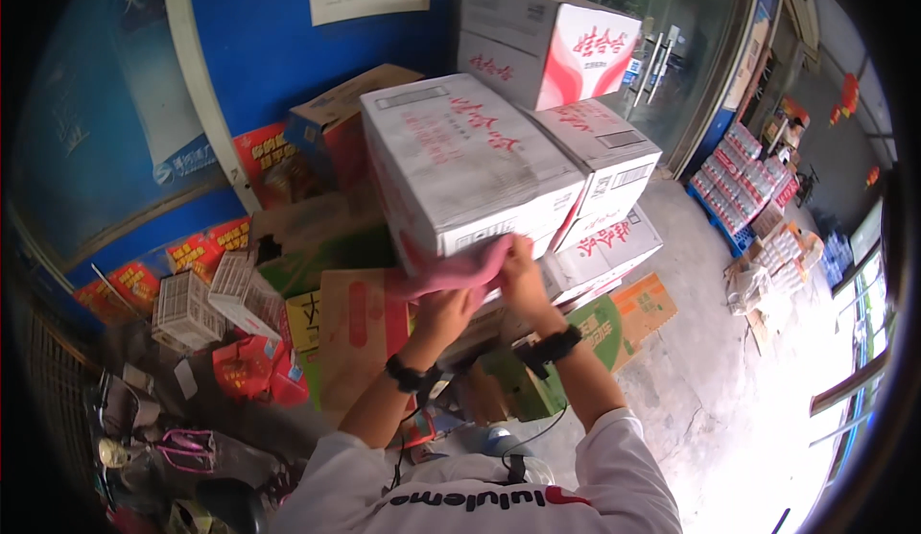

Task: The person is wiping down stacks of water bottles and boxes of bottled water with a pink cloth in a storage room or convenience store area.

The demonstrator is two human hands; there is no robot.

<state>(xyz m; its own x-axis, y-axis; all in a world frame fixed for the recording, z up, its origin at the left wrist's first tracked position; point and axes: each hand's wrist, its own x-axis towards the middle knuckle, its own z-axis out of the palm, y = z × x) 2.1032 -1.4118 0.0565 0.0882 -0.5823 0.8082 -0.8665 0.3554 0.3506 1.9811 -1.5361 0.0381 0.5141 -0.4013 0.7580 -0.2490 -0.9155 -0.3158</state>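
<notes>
A pink cloth (459, 273) is bunched up in front of the near side of a large white carton (470, 155) with red print. My left hand (443, 321) is closed on the lower part of this cloth, its fingers partly hidden by the folds. Higher and to the right, my right hand (523, 280) grips the cloth's other end, close to the carton's near edge. Each wrist wears a black band. Whether the cloth touches the carton, I cannot tell.
Another white carton (549, 45) stands on the stack at the back, with more cartons (606, 251) lower right. Flattened cardboard (360, 328) lies left of my hands. Small boxes (245, 294) and a red bag (254, 369) sit farther left. Packed bottles (737, 177) stand at far right.
</notes>
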